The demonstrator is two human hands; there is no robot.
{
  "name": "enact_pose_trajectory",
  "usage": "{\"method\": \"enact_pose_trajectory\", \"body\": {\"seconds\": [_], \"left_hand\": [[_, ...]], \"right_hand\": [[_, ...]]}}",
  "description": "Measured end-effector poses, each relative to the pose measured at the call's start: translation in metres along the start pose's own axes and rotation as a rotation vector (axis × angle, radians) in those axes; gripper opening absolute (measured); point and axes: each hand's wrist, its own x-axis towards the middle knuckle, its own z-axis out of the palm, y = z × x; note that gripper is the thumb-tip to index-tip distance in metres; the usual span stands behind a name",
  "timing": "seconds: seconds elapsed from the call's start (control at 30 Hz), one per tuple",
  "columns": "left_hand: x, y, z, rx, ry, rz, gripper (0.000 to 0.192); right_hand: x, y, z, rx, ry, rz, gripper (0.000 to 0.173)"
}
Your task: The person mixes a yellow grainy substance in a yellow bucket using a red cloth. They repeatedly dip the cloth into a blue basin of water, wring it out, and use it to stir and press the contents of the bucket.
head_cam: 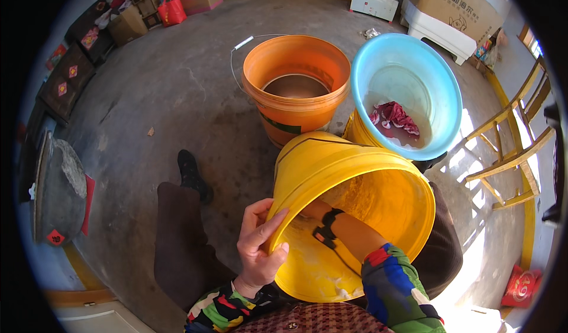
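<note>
A yellow plastic bucket [328, 155] lies tilted towards me between my knees, its mouth facing up at my chest. My left hand [262, 244] grips the left side of its rim, thumb and fingers on the edge. My right arm reaches deep inside; only the back part of my right hand [314, 211] shows, and its fingers are hidden by the bucket's wall. Black straps with a small device are on that wrist. Past the bucket stands an orange bucket [297, 111] with dark liquid in it. To its right, a light blue basin [408, 58] holds water and a dark red cloth [397, 118].
The blue basin rests on something yellow [364, 133]. A wooden chair [510, 133] is at the right. Cardboard boxes [457, 9] and a white stool [439, 36] stand at the back right. A large dark pot [62, 191] is on the left, and a red bag [172, 12] lies farther back.
</note>
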Motion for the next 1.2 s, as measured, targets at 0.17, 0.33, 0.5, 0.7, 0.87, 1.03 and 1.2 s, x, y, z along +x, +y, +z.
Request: {"method": "enact_pose_trajectory", "body": {"seconds": [0.17, 0.33, 0.5, 0.7, 0.87, 1.03, 1.2], "left_hand": [[0.000, 0.001, -0.002, -0.032, 0.023, 0.005, 0.055], [0.000, 0.001, -0.003, -0.038, 0.015, -0.008, 0.056], [0.000, -0.001, -0.005, -0.036, 0.017, -0.006, 0.056], [-0.001, -0.002, -0.009, -0.037, 0.021, -0.012, 0.057], [0.001, -0.002, -0.009, -0.024, 0.015, 0.008, 0.058], [-0.001, 0.001, -0.002, -0.027, 0.026, -0.014, 0.057], [0.000, 0.002, -0.003, -0.007, 0.045, 0.000, 0.057]], "right_hand": [[-0.024, 0.054, -0.040, -1.023, -0.551, 0.188, 0.022], [-0.025, 0.054, -0.023, -0.731, -0.158, -0.008, 0.024], [0.012, 0.004, 0.017, 0.000, 0.050, 0.032, 0.021], [0.025, -0.037, 0.018, 0.278, 0.051, 0.060, 0.018], [-0.005, -0.007, -0.004, -0.098, -0.031, -0.043, 0.016], [-0.031, 0.041, -0.041, -0.838, -0.341, -0.050, 0.014], [-0.024, 0.035, -0.072, -0.768, -0.432, 0.101, 0.026]]}}
